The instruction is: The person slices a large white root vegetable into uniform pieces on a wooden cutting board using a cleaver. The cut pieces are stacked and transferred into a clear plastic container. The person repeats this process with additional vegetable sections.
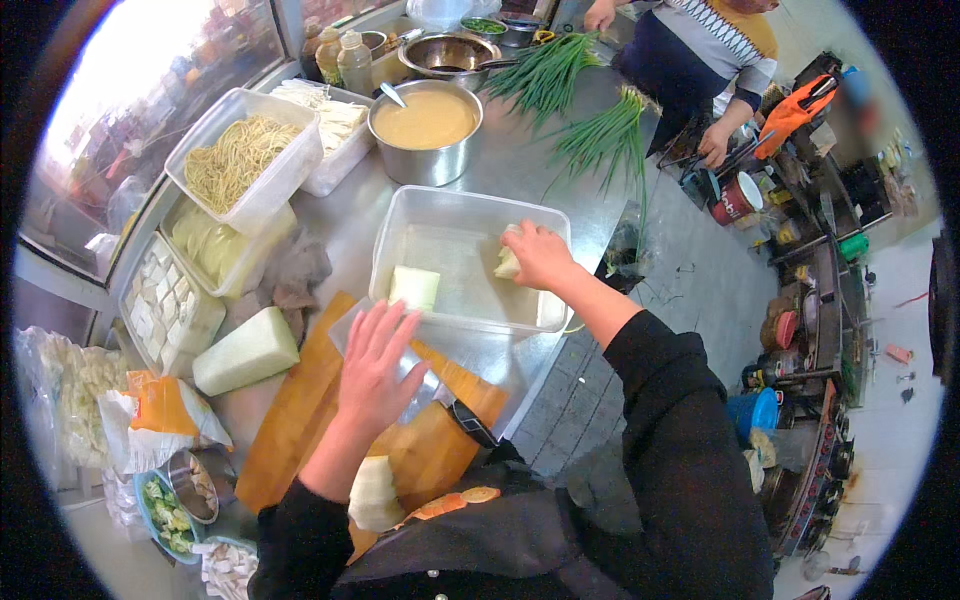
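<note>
Inside a clear plastic bin [470, 318], my right hand [541, 254] is closed around a pale piece of peeled vegetable [508, 264], partly hidden by my fingers. Another pale green piece [415, 287], resembling winter melon, lies at the bin's left end. My left hand [374, 352] is open with fingers spread, holding nothing, near the bin's front left corner. Beneath it a cleaver [428, 393] with a black handle rests on the wooden cutting board [290, 430]. A pale vegetable chunk [376, 494] sits on the board's near end; a large peeled block [247, 352] lies left of the board.
Along the left stand a noodle tub [240, 165], a tub of white cubes [163, 300] and a grey cloth [297, 262]. Behind the bin are a steel pot of tan liquid [426, 118] and green scallions [605, 140]. A co-worker [690, 60] stands at the far right.
</note>
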